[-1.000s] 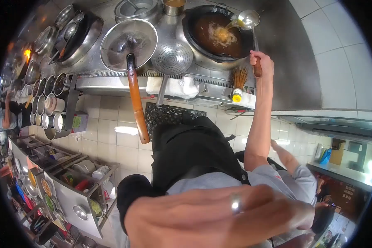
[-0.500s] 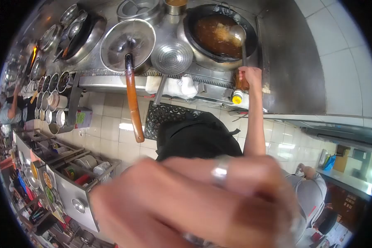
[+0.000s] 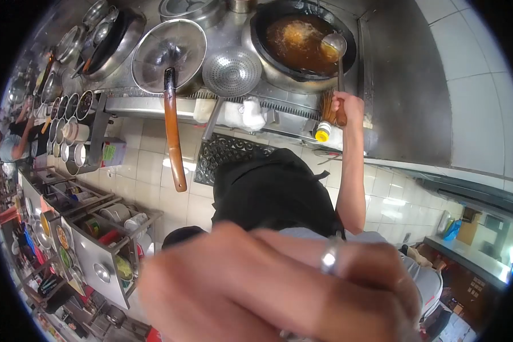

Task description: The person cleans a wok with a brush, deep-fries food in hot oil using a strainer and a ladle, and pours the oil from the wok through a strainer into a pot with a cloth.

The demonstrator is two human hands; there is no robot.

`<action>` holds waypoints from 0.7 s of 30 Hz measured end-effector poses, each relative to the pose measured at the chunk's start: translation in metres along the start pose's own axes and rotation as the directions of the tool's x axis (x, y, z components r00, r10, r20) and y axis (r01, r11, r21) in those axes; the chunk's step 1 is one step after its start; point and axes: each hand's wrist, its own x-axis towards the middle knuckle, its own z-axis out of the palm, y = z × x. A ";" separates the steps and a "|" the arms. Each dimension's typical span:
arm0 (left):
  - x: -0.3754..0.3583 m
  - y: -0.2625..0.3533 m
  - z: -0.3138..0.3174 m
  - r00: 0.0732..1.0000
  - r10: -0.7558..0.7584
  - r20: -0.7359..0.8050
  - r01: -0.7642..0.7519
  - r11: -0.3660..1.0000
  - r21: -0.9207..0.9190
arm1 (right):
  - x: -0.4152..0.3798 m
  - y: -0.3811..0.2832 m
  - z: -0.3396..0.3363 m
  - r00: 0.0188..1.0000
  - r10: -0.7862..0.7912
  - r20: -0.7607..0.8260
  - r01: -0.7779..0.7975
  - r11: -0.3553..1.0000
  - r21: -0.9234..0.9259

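My right hand (image 3: pixel 349 108) is closed round the wooden handle of a ladle (image 3: pixel 335 45). The ladle's bowl is at the right side of a black wok (image 3: pixel 255 34) of brown liquid, with a pale, bubbling patch in its middle. Beside that hand, on its left, are a bamboo brush (image 3: pixel 326 104) and a yellow-capped bottle (image 3: pixel 322 134). Very near the camera, large and blurred, my left hand (image 3: pixel 279 279) has its fingers curled; a ring shows on one finger. What those fingers hold, if anything, is hidden.
Left of the wok are a perforated strainer (image 3: pixel 232 72) and a wooden-handled pan (image 3: pixel 171 54). White cloths (image 3: pixel 242 114) lie on the stove's front ledge. Metal containers (image 3: pixel 85 105) stand further left, near another person (image 3: pixel 14 145). Shelving (image 3: pixel 97 251) fills the lower left.
The stove and pans appear slightly higher and further left. The ladle's bowl has shifted slightly right relative to the wok and now shows liquid in it. My left hand has moved a little right.
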 end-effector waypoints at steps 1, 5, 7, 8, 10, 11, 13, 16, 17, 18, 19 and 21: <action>0.003 -0.003 -0.007 1.000 -0.026 0.017 0.026 1.000 -0.010 | 0.006 0.002 -0.007 0.995 0.067 0.068 -0.077 0.985 0.153; 0.014 -0.010 -0.031 0.991 -0.114 0.075 0.118 0.992 -0.041 | 0.024 0.007 -0.020 0.906 0.167 0.390 -0.365 0.776 0.515; 0.014 -0.019 -0.029 0.985 -0.133 0.113 0.142 0.987 -0.076 | 0.019 -0.003 -0.021 0.889 0.157 0.430 -0.405 0.709 0.578; 0.013 -0.023 -0.026 0.983 -0.135 0.128 0.147 0.985 -0.087 | 0.017 -0.009 -0.020 0.886 0.137 0.443 -0.398 0.715 0.574; 0.010 -0.035 -0.016 0.978 -0.127 0.164 0.147 0.983 -0.110 | 0.018 -0.019 -0.019 0.873 0.115 0.474 -0.398 0.731 0.555; 0.010 -0.040 -0.013 0.976 -0.119 0.180 0.143 0.982 -0.124 | 0.021 -0.024 -0.019 0.864 0.109 0.492 -0.402 0.737 0.543; 0.010 -0.048 -0.009 0.974 -0.104 0.200 0.136 0.979 -0.151 | 0.012 -0.041 -0.009 0.894 0.098 0.437 -0.347 0.769 0.536; 0.009 -0.051 -0.008 0.973 -0.098 0.211 0.137 0.974 -0.180 | 0.011 -0.062 0.002 0.912 0.069 0.405 -0.285 0.815 0.504; 0.008 -0.051 -0.008 0.973 -0.098 0.210 0.139 0.973 -0.186 | 0.012 -0.067 0.007 0.910 0.060 0.410 -0.277 0.823 0.496; 0.007 -0.050 -0.008 0.973 -0.095 0.209 0.136 0.972 -0.190 | 0.013 -0.072 0.011 0.908 0.051 0.416 -0.271 0.829 0.489; 0.006 -0.048 -0.008 0.975 -0.094 0.202 0.134 0.971 -0.197 | 0.012 -0.076 0.015 0.919 0.039 0.392 -0.235 0.853 0.465; 0.003 -0.045 -0.006 0.979 -0.083 0.189 0.122 0.971 -0.205 | 0.019 -0.079 0.022 0.925 0.014 0.380 -0.180 0.895 0.407</action>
